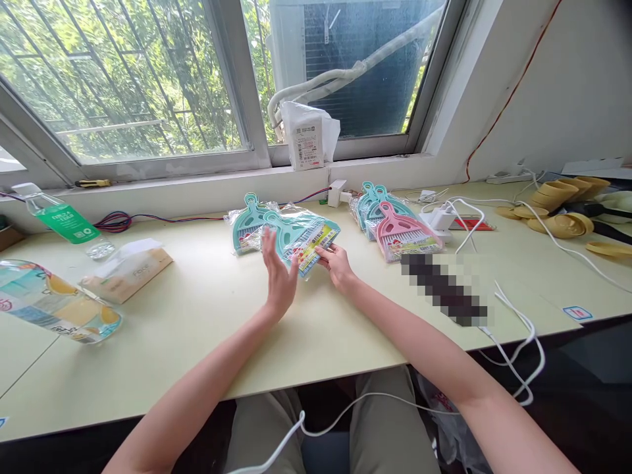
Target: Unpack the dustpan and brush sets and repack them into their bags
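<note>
My right hand (338, 264) grips the right lower corner of a wrapped mint-green dustpan and brush set (303, 237), thumb on top of its yellow label. My left hand (280, 275) is held upright at the set's near left side, fingers stretched out and thumb apart; whether it touches the wrapper I cannot tell. Behind and to the left lies another mint-green dustpan set (247, 227), partly overlapped by the held one. Over to the right, a pink dustpan set (402, 230) rests in front of green dustpan sets (368, 201), all in clear plastic.
At left are a tissue pack (127, 268), a large juice bottle (59, 303) and a green-labelled bottle (64, 220). White cables (518, 316) trail across the right side and over the front edge. Yellow tape rolls (563, 197) sit far right. A wrapped box (309, 141) stands on the windowsill.
</note>
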`<state>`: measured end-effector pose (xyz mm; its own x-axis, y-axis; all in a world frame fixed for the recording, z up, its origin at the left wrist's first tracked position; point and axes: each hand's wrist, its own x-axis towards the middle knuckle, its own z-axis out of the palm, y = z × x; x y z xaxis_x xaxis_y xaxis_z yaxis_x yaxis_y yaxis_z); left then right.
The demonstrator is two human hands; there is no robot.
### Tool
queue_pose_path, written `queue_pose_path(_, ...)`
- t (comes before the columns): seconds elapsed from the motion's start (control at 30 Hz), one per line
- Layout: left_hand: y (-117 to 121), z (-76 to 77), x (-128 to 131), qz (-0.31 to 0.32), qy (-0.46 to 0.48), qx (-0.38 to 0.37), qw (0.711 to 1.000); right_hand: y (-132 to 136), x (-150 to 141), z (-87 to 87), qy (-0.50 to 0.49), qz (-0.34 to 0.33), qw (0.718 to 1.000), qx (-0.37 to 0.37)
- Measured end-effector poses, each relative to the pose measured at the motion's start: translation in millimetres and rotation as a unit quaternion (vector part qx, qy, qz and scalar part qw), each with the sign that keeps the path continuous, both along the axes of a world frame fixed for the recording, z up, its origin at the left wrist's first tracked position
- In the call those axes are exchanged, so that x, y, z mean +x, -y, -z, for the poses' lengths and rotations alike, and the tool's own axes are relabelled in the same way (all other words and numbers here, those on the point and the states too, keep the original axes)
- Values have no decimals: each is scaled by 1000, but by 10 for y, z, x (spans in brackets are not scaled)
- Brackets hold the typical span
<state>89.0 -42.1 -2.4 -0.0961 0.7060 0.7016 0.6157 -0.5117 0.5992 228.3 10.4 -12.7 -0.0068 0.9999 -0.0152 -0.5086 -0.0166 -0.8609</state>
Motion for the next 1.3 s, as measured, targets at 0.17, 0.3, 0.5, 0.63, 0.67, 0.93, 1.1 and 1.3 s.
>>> queue_pose_path(0.17,-110,15,-66,-3,324,-169,931,7,-10,-23,-11,-15,1000,11)
queue_pose_path(0.3,-164,42,-25,175,425,-253,852,22,-22,-20,-2,-19,1000,25)
queue_pose_path(0.5,-108,90,30,335,420,-391,747,-7,23,12,3,22,1000,12)
queue_pose_path(0.63,-148,84,0,340,412,-406,741,-12,39,2,-10,29,1000,7)
queue_pose_path(0.67,-174,67,-18,322,428,-392,748,-8,35,-4,-15,26,1000,9)
queue_pose_path(0.93,-198,-101,-218,315,465,-286,776,31,-51,-16,-16,-37,999,13)
queue_pose_path(1.1,-101,-79,-153,362,417,-365,750,15,-6,-71,-21,-38,998,41)
queue_pose_path(1.3,-83,-70,-15,324,434,-329,774,18,-8,-80,-34,-27,998,37)
